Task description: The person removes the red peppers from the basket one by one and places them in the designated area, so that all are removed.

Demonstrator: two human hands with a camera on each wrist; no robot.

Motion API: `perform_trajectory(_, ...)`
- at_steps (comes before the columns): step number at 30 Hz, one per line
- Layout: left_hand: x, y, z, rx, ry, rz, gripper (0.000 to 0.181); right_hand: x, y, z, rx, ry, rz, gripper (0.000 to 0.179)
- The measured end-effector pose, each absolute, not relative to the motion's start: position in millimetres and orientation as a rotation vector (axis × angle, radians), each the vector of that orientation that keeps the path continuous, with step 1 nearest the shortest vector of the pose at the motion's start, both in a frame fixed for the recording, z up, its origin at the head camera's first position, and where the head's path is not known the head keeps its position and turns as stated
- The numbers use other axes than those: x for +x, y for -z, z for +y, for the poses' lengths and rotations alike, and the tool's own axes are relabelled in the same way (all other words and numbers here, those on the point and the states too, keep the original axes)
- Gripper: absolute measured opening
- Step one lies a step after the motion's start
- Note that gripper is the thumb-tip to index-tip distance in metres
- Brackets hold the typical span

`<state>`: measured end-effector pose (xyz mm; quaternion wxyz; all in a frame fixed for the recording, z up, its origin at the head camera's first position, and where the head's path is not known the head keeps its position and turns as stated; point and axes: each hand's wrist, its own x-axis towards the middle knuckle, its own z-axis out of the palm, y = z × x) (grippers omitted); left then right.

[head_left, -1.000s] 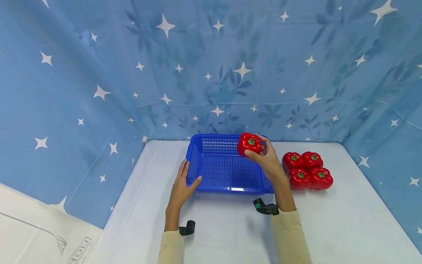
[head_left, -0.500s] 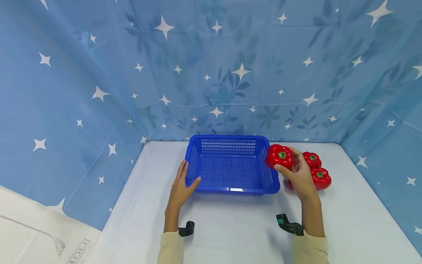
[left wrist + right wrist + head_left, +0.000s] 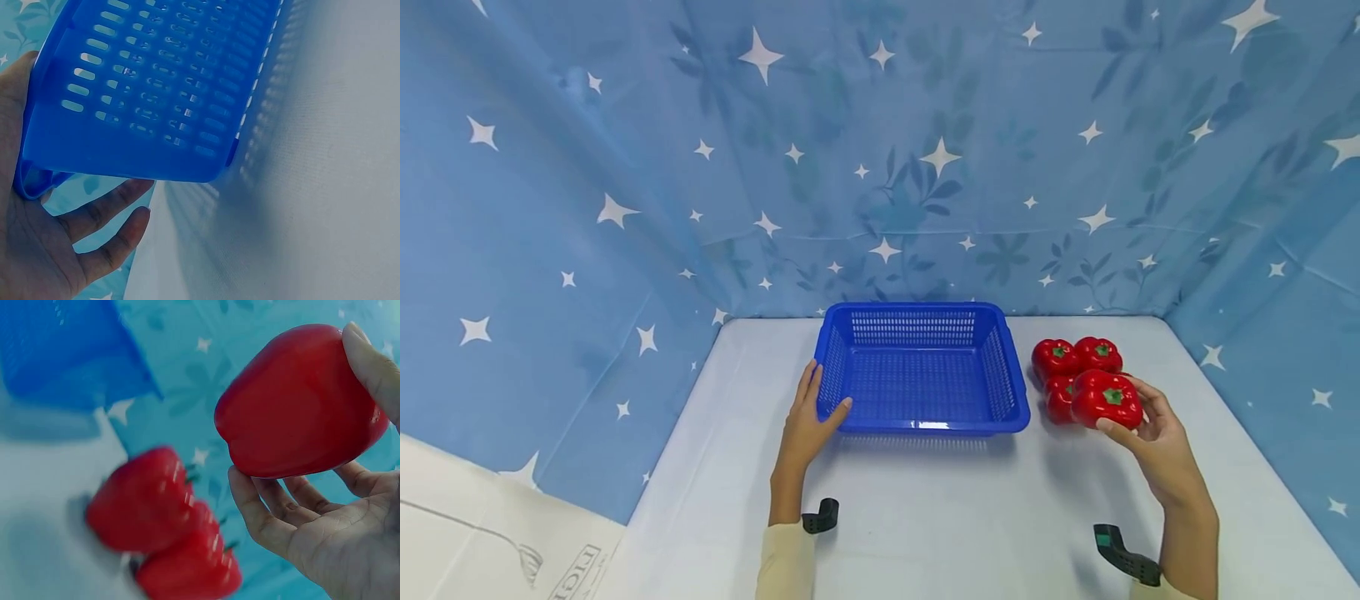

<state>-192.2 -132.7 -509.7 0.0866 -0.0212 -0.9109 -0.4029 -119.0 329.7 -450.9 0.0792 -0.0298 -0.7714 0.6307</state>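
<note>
My right hand [image 3: 1165,446] grips a red bell pepper [image 3: 1105,400], thumb on the near side and fingers round the far side. In the right wrist view the held pepper [image 3: 300,406] sits between thumb and fingertips, raised above the table. It overlaps a cluster of other red bell peppers [image 3: 1055,358], hiding part of the group. My left hand [image 3: 805,429] rests at the near left corner of a blue plastic basket [image 3: 925,429], thumb at the front rim. The left wrist view shows the basket's perforated wall [image 3: 156,81] with two straight fingers spread below it.
The basket stands on a white-covered table [image 3: 925,517], left of the peppers. Blue star-patterned cloth [image 3: 880,150] hangs behind and on both sides. A black camera mount [image 3: 1127,554] is on my right wrist, another mount [image 3: 822,515] on the left.
My right hand has carried the bell pepper from above the basket rightward and nearer, over the front of the cluster. My left hand stays at the basket's corner.
</note>
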Motion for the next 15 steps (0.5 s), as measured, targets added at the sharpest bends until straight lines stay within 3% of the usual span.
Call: perform_trajectory(15, -191.5, 509.3, -130.5, -0.052, 1.221, -2.723, 0.086, -108.3, 516.3, 350.5, -0.365, -1.836, -2.688, 0.082)
